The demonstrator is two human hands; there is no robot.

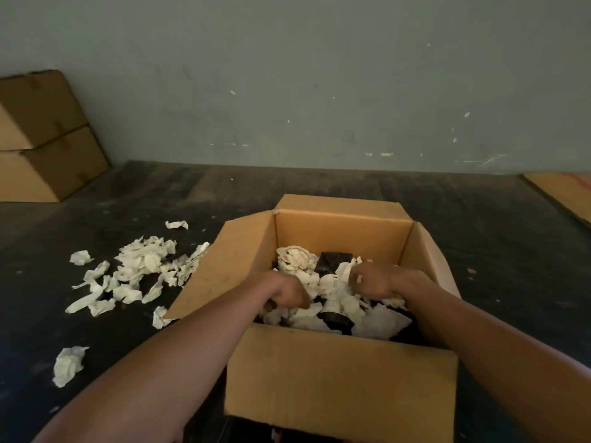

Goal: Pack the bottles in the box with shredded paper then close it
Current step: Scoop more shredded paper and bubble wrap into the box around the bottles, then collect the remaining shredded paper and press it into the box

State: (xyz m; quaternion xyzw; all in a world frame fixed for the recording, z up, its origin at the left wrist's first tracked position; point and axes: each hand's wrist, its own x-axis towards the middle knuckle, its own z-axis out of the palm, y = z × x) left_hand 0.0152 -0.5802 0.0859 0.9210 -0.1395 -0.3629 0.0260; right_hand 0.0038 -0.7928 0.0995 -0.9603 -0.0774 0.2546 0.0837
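while both hands (pixel 289 290) grip paper (pixel 297 260), box (pixel 339 378) gapes.

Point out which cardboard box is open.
The box right in front of the person, flaps up, both hands inside among shredded paper. The two stacked boxes at far left by the wall are closed.

bottles (pixel 332 310) half buried, cardboard sheet (pixel 563 193) cropped

The open cardboard box (pixel 339 378) stands on the floor (pixel 479 251), with bottles (pixel 334 310) and shredded paper (pixel 297 259) inside. Both hands are in it, the left hand (pixel 286 290) left of the right hand (pixel 372 279). A loose paper pile (pixel 140 270) lies left of the box. Two stacked boxes (pixel 41 139) stand at the far left against the wall (pixel 319 75).
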